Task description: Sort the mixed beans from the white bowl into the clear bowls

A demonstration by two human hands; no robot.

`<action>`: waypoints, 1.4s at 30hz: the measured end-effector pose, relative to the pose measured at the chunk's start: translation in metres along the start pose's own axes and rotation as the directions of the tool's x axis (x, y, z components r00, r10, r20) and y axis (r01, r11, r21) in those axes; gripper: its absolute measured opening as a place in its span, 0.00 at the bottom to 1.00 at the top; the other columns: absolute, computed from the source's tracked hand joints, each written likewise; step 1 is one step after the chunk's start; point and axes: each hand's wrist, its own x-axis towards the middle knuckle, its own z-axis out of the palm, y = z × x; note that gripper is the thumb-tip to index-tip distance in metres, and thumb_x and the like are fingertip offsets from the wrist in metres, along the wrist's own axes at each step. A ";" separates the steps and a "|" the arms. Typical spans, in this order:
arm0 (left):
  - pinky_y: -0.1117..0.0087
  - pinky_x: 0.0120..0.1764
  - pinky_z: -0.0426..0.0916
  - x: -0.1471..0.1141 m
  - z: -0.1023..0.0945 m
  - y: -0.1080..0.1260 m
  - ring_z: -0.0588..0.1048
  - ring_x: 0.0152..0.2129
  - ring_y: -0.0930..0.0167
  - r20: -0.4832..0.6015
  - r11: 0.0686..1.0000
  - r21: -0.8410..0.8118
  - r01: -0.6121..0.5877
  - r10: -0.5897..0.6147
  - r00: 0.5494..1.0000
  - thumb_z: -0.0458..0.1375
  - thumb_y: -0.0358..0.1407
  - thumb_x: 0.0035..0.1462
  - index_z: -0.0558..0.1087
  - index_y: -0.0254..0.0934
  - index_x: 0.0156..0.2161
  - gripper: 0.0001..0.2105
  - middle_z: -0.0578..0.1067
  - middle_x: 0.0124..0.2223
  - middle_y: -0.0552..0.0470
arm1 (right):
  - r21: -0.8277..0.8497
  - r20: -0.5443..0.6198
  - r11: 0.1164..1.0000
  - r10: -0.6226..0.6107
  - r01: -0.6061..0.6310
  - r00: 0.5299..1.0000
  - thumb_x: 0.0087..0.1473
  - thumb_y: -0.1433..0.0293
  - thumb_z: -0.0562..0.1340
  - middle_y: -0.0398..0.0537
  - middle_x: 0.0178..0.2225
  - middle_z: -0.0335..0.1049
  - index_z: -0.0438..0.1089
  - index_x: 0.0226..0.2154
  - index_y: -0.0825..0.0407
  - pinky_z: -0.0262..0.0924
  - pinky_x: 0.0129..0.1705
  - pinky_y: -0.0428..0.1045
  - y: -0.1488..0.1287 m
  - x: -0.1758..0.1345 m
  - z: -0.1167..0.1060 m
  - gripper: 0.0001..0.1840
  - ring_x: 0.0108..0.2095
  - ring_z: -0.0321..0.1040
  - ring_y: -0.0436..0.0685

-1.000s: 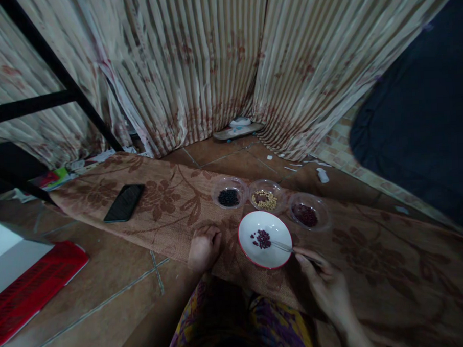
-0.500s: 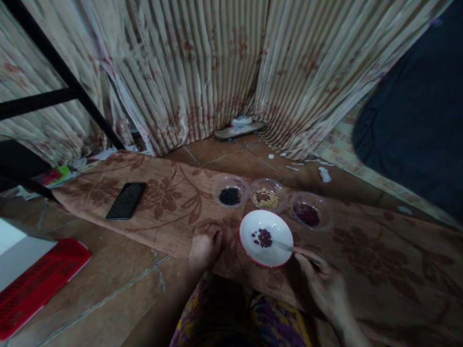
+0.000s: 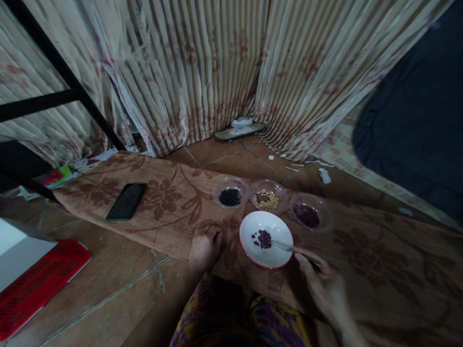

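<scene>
My right hand (image 3: 323, 279) grips a metal fork (image 3: 281, 245) by its handle. The tines reach into a white bowl with a red rim (image 3: 270, 222) and touch or nearly touch a small heap of dark red beans (image 3: 264, 238). To the bowl's left, my left hand (image 3: 204, 248) rests on the cloth, curled into a fist with nothing visible in it. Just beyond the bowl stand three clear plastic bowls: one with black beans (image 3: 229, 196), one with yellow beans, probably soybeans (image 3: 269, 200), and one with dark red beans (image 3: 307, 215).
A brown flowered cloth (image 3: 175, 209) covers the low table. A black phone (image 3: 126, 201) lies on its left part. On the tiled floor are a red and white box-like object (image 3: 36, 281) and, near the striped curtain (image 3: 196, 67), a skateboard (image 3: 239, 132). A dark covered shape (image 3: 424, 109) stands at right.
</scene>
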 end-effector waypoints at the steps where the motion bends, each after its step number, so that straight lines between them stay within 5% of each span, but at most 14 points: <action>1: 0.65 0.42 0.64 0.000 0.000 0.000 0.74 0.34 0.67 0.001 1.000 -0.002 -0.002 0.002 1.000 0.53 0.33 0.62 0.73 0.39 0.32 0.08 0.77 0.36 0.51 | 0.005 -0.004 1.000 0.001 -0.001 1.000 0.50 0.49 0.62 0.52 0.41 0.77 0.78 0.36 0.49 0.66 0.48 0.57 0.001 0.000 0.001 0.22 0.42 0.72 0.61; 18: 0.65 0.41 0.65 0.000 -0.002 0.002 0.74 0.33 0.67 0.004 1.000 -0.016 0.005 -0.005 1.000 0.52 0.33 0.62 0.73 0.39 0.32 0.09 0.77 0.34 0.51 | 0.056 -0.088 0.997 0.058 -0.054 0.994 0.48 0.50 0.63 0.53 0.39 0.78 0.78 0.37 0.51 0.67 0.43 0.54 0.002 -0.003 0.008 0.23 0.39 0.73 0.60; 24: 0.65 0.41 0.65 -0.001 -0.001 0.000 0.74 0.34 0.66 0.000 1.000 -0.011 0.009 -0.009 1.000 0.51 0.34 0.62 0.73 0.39 0.33 0.09 0.77 0.35 0.50 | 0.100 -0.281 0.992 0.100 -0.075 0.955 0.46 0.51 0.66 0.54 0.36 0.79 0.78 0.36 0.53 0.68 0.40 0.54 -0.004 0.010 -0.011 0.23 0.36 0.74 0.61; 30: 0.65 0.40 0.65 0.000 0.000 -0.003 0.74 0.34 0.66 -0.023 0.999 -0.032 -0.006 0.006 1.000 0.51 0.35 0.62 0.73 0.40 0.33 0.09 0.77 0.34 0.51 | -0.009 -0.497 0.993 -0.109 0.121 0.861 0.48 0.52 0.64 0.57 0.37 0.78 0.77 0.35 0.55 0.65 0.47 0.59 0.002 0.057 -0.046 0.23 0.40 0.74 0.63; 35: 0.65 0.40 0.65 0.000 -0.001 -0.002 0.74 0.34 0.66 -0.033 1.000 -0.025 -0.016 0.015 0.999 0.51 0.34 0.62 0.73 0.40 0.33 0.09 0.77 0.34 0.51 | -0.049 -0.469 0.991 -0.131 0.122 0.873 0.49 0.52 0.63 0.58 0.38 0.78 0.77 0.35 0.56 0.65 0.47 0.60 0.013 0.066 -0.051 0.24 0.40 0.74 0.64; 42: 0.64 0.41 0.65 0.000 0.000 -0.002 0.74 0.34 0.66 -0.011 1.000 -0.022 -0.003 0.003 1.000 0.51 0.35 0.62 0.72 0.40 0.33 0.09 0.77 0.34 0.50 | 0.093 -0.342 0.996 0.026 0.007 0.939 0.47 0.54 0.66 0.54 0.40 0.78 0.78 0.37 0.53 0.66 0.49 0.58 -0.003 0.027 -0.036 0.21 0.43 0.74 0.63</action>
